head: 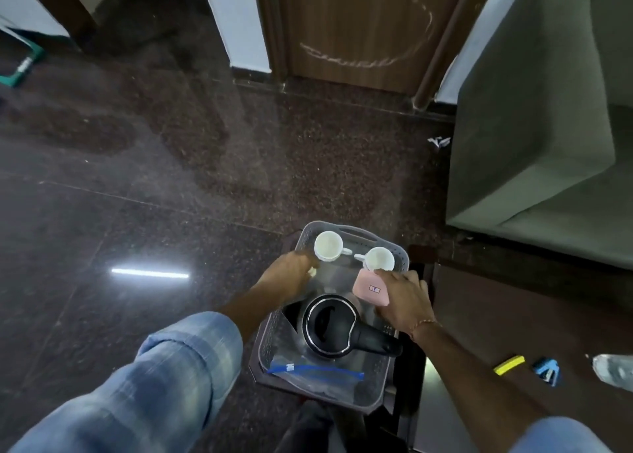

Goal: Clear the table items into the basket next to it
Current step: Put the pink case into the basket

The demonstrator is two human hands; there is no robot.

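A grey plastic basket (270,336) stands on a low dark stool beside the table. Inside it are two white cups (328,245) (379,258) at the far end, a black and steel kettle (330,326) in the middle and a clear zip bag with a blue seal (315,372) at the near end. My left hand (289,274) reaches into the basket at the left cup, fingers curled by its base. My right hand (404,298) holds a small pink case (371,290) over the basket's right side. On the dark table (479,302) lie a yellow object (509,364) and a blue object (547,370).
A clear plastic bottle (613,370) lies at the table's right edge. A grey sofa (534,127) stands beyond the table at the right. A wooden door (359,24) is ahead. The dark polished floor (137,178) spreads to the left, and my knee in jeans (164,377) is at the lower left.
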